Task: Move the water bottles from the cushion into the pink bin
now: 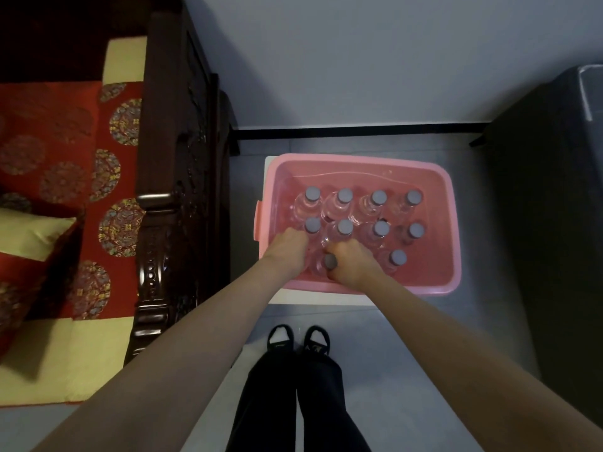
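The pink bin (437, 177) sits on the floor ahead of my feet, holding several clear water bottles with grey caps, standing upright in rows. Both hands reach down into its near-left part. My right hand (350, 262) is wrapped around a water bottle (330, 261) in the front row, its grey cap showing beside my thumb. My left hand (288, 247) is closed low beside that bottle; what it grips is hidden. The red and gold cushion (49, 151) lies on the wooden seat at left, with no bottle visible on it.
A dark carved wooden armrest (173, 190) stands between the cushion and the bin. A yellow pillow (29, 234) lies on the cushion. A black cabinet (548, 207) rises right of the bin. A white board (323, 298) lies under the bin. My shoes (298, 339) stand just behind it.
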Demonstrator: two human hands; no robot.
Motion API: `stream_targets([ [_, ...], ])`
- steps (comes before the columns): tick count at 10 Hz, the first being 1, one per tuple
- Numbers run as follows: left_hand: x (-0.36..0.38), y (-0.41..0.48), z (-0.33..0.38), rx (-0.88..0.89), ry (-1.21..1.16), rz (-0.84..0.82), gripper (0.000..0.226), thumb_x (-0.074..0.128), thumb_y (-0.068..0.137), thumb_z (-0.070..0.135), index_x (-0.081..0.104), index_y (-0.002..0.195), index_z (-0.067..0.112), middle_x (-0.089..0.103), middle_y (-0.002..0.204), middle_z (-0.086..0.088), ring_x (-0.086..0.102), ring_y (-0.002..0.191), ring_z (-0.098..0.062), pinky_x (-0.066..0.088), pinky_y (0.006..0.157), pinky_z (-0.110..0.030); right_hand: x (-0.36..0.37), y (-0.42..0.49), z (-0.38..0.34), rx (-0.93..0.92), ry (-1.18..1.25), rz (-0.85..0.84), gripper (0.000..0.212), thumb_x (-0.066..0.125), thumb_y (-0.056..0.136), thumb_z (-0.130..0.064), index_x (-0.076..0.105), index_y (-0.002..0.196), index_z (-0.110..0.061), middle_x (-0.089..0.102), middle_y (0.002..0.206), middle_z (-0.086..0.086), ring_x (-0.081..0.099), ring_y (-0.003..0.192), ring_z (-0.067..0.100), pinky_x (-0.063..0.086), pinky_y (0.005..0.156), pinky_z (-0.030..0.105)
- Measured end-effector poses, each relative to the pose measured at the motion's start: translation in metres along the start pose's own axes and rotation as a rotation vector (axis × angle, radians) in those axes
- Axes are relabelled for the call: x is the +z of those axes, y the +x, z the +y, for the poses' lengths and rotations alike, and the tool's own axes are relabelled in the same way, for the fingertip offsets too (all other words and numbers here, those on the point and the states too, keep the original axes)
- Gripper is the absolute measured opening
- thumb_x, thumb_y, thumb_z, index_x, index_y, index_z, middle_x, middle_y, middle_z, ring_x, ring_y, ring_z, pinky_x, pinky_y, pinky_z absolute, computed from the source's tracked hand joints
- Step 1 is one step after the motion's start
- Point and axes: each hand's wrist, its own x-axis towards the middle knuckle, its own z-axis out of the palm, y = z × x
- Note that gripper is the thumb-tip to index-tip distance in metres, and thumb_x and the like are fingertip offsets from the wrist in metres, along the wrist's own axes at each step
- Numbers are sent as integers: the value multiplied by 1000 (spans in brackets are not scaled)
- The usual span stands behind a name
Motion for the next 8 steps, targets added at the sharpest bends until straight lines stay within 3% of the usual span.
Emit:
stream_targets([
  [3, 18, 15, -7, -64, 5, 0, 23, 47, 85, -7, 65, 100, -6, 64, 106, -26, 62, 99, -42, 49, 79, -40, 0, 14, 0, 22, 43, -61, 11, 63, 73, -8, 64, 83, -5, 67, 86, 14, 62, 80, 31, 39, 58, 28],
  [5, 31, 27, -8, -84, 64, 15, 28, 48, 82, -12, 64, 103, -4, 65, 106, -22, 65, 99, -39, 52, 79, -40, 0, 15, 0, 33, 94, -61, 17, 62, 71, -4, 50, 76, -15, 65, 91, 16, 61, 84, 32, 39, 60, 30],
  [7, 25, 21, -7, -50, 98, -43, 29, 49, 84, -9, 64, 107, -2, 64, 112, -21, 64, 103, -37, 52, 83, -39, -13, -2, 0, 19, 133, -21, 23, 58, 74, -7, 62, 97, -8, 67, 95, 12, 62, 87, 31, 42, 63, 29],
  [8, 0, 11, -1, -28, 79, -10, 22, 55, 87, 9, 64, 107, 6, 65, 111, -17, 64, 100, -35, 52, 82, -40, -34, -22, 10, 31, 131, 103, 24, 54, 77, -12, 64, 98, -9, 68, 92, 14, 63, 85, 35, 47, 63, 33],
])
